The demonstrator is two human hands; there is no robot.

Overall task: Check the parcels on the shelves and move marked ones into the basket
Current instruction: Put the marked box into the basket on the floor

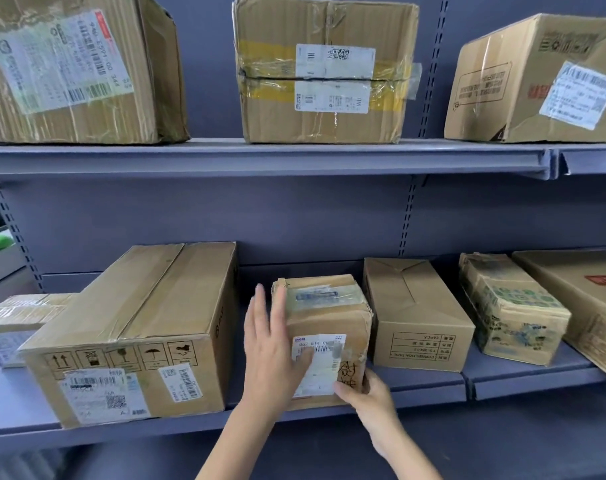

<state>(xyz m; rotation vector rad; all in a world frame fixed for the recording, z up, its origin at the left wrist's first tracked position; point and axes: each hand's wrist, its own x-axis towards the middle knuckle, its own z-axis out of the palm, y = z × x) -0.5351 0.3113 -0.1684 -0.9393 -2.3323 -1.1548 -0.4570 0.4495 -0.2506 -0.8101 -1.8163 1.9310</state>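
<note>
1. I am looking at the small parcel [326, 337] sitting near the front edge of the lower shelf [433, 384], between the large box [135, 334] on its left and the plain brown box [416, 317] on its right.
2. My left hand [270, 355] is lying against the parcel's left front corner, fingers straight and spread, thumb reaching across the white label [320, 365]; it is pressing, not gripping.
3. My right hand [364, 393] is curling round the parcel's lower right front corner, fingers hidden behind the edge, thumb on the front face just below the handwritten characters [348, 374].
4. Those inked characters are looking like the mark I am checking for, so I am judging this one as bound for the basket, which is not showing in view.
5. The parcel's long axis is running back into the shelf, so the way out is lying straight toward me, and both hands are already at its near end.
6. A narrow gap is showing on the left beside the large box; on the right the brown box is standing just beside, nearly touching.
7. Overhead, the upper shelf [260, 157] is leaving plenty of open room, so lifting while drawing forward should be clearing everything.
</note>
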